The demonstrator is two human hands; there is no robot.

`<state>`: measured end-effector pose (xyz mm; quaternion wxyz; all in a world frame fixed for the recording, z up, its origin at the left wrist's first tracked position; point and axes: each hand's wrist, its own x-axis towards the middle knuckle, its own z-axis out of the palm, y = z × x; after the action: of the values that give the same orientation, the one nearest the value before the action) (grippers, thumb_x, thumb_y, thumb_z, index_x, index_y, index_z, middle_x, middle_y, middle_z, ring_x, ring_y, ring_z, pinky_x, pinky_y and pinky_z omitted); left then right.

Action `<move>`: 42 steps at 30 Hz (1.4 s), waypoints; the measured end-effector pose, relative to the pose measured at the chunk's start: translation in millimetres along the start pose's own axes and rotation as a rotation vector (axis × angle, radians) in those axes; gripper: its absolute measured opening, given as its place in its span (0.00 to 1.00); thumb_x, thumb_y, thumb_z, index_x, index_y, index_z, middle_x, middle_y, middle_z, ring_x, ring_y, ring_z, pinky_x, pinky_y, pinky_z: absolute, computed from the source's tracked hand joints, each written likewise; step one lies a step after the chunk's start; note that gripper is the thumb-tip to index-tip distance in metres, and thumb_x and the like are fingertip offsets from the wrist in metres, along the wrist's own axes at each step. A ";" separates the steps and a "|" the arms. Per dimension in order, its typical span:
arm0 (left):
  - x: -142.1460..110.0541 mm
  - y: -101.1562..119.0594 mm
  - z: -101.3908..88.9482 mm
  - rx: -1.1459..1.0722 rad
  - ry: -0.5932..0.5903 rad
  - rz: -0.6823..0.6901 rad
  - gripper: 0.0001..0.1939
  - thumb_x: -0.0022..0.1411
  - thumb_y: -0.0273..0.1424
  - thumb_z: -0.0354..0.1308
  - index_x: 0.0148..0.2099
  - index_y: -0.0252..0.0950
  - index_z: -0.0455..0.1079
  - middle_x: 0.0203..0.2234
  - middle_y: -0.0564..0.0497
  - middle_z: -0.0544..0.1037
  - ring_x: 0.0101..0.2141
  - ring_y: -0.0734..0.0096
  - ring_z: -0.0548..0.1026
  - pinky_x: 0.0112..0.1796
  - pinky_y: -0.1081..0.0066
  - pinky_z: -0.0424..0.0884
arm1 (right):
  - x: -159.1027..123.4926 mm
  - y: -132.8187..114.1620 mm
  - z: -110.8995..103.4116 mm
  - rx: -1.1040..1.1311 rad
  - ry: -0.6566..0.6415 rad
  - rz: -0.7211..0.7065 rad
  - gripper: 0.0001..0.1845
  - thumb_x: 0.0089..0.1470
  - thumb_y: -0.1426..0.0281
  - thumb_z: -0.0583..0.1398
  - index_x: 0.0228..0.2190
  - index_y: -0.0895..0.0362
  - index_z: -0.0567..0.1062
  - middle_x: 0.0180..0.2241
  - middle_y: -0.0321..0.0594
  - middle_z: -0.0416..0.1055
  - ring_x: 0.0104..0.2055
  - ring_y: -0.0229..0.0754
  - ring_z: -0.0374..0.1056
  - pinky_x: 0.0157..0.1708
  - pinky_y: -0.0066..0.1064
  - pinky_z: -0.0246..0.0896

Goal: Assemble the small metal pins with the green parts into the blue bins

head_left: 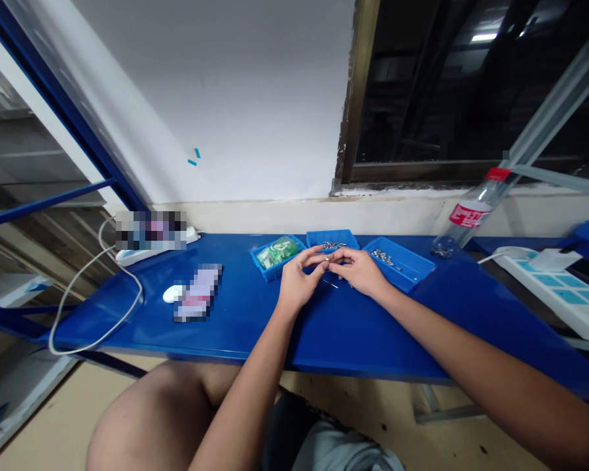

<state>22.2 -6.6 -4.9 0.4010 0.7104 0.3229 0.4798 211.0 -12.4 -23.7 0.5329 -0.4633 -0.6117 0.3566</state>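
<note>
My left hand (pixel 299 278) and my right hand (pixel 358 269) meet above the blue table, fingertips pinched together. Between them is a small shiny metal piece (pixel 327 259), too small to name. Both hands are closed on it. A thin metal pin (pixel 330 284) lies on the table just below the fingers. Behind my hands stands a blue tray (pixel 330 234) with small metal parts (pixel 334 245). To the right, another blue tray (pixel 412 278) holds more small metal parts (pixel 385 258). Left of my hands, a third blue tray (pixel 269 273) contains green and clear plastic packets (pixel 281 252).
A plastic bottle (pixel 468 216) with a red cap stands at the table's back right. Power strips (pixel 559 288) lie on the right and at the back left (pixel 150 252). A white round object (pixel 173 294) and a blurred item sit left. A white cable (pixel 137 307) loops over the left edge.
</note>
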 end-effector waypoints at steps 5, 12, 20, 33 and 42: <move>0.2 -4.9 0.4 0.040 0.032 0.044 0.22 0.70 0.27 0.58 0.64 0.38 0.70 0.54 0.44 0.82 0.53 0.61 0.81 0.55 0.62 0.77 | 1.8 -0.9 -1.7 0.054 0.001 0.063 0.22 0.50 0.52 0.70 0.36 0.57 0.79 0.32 0.42 0.80 0.29 0.41 0.74 0.23 0.29 0.67; -2.1 -14.2 0.0 0.412 0.059 0.053 0.16 0.68 0.23 0.57 0.55 0.37 0.77 0.48 0.46 0.84 0.48 0.60 0.82 0.52 0.59 0.77 | 7.8 -0.5 -6.4 0.072 0.028 0.139 0.25 0.54 0.47 0.67 0.35 0.57 0.78 0.28 0.40 0.77 0.25 0.38 0.72 0.18 0.25 0.64; -2.9 -18.5 0.2 0.634 -0.079 0.006 0.13 0.64 0.28 0.64 0.50 0.40 0.83 0.45 0.44 0.85 0.47 0.52 0.82 0.53 0.54 0.76 | 9.4 2.4 -11.2 0.099 0.092 0.314 0.28 0.55 0.44 0.66 0.32 0.58 0.78 0.21 0.39 0.74 0.15 0.35 0.64 0.09 0.23 0.48; -3.2 -25.4 -0.2 0.560 -0.048 0.018 0.11 0.63 0.20 0.62 0.44 0.40 0.76 0.38 0.49 0.85 0.43 0.58 0.81 0.47 0.61 0.74 | 1.2 7.1 -11.3 -0.609 -0.150 -0.290 0.09 0.60 0.68 0.64 0.42 0.50 0.83 0.39 0.42 0.82 0.40 0.47 0.77 0.46 0.40 0.71; -3.8 -18.6 1.0 0.542 0.037 0.037 0.12 0.64 0.21 0.60 0.49 0.38 0.76 0.44 0.45 0.83 0.46 0.59 0.80 0.51 0.60 0.75 | -0.7 2.9 -10.9 -0.682 -0.161 -0.350 0.14 0.60 0.73 0.61 0.46 0.50 0.80 0.40 0.42 0.79 0.38 0.45 0.75 0.43 0.38 0.71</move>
<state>20.6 -1.3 -23.0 0.1813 0.7886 0.4341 0.3959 222.2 -12.8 -24.7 0.3514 -0.4730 -0.8047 0.0719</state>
